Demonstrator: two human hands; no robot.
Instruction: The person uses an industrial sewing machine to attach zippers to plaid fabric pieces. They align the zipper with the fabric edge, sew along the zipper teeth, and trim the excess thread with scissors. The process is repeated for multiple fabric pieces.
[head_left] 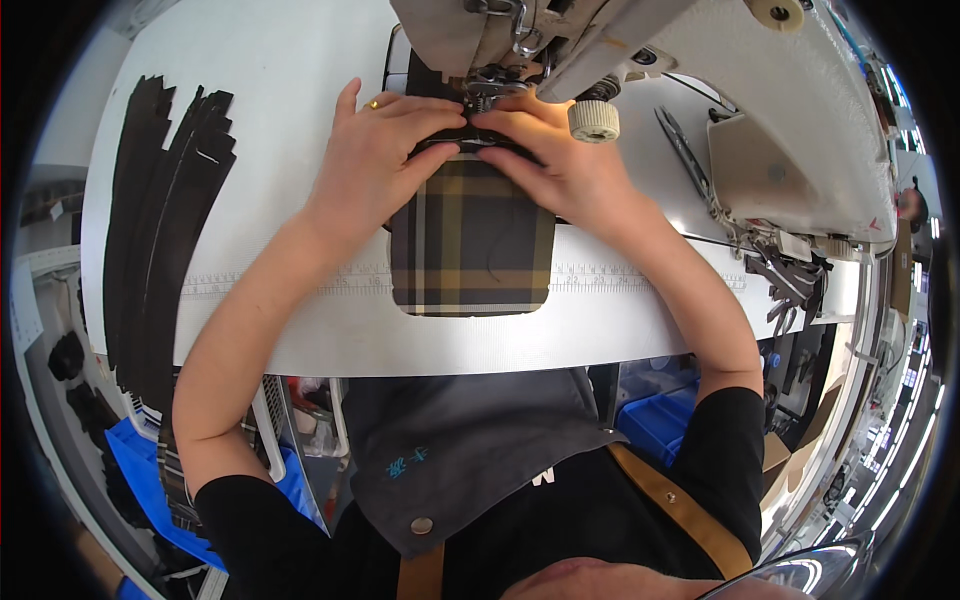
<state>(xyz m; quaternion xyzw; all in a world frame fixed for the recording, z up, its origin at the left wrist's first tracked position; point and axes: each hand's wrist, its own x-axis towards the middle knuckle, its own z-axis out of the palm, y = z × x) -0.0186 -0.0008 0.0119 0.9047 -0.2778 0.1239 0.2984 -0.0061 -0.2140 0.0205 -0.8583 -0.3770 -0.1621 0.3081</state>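
A plaid fabric piece in brown, black and olive (470, 240) lies on the white worktable under the sewing machine head (500, 40). A narrow black strip (445, 140) runs across its far edge, just below the presser foot (480, 100). My left hand (375, 160), with a gold ring, pinches the strip left of the needle area, thumb nearest me and fingers on top. My right hand (570, 170) pinches it on the other side, its fingertips close to the presser foot and partly behind the machine parts.
Long black fabric strips (160, 230) hang over the table's left side. Scissors (680, 150) lie right of the machine, near a clutter of metal attachments (790, 275). Beneath the table are blue bins (660, 420). A person's head (910, 205) shows at the far right.
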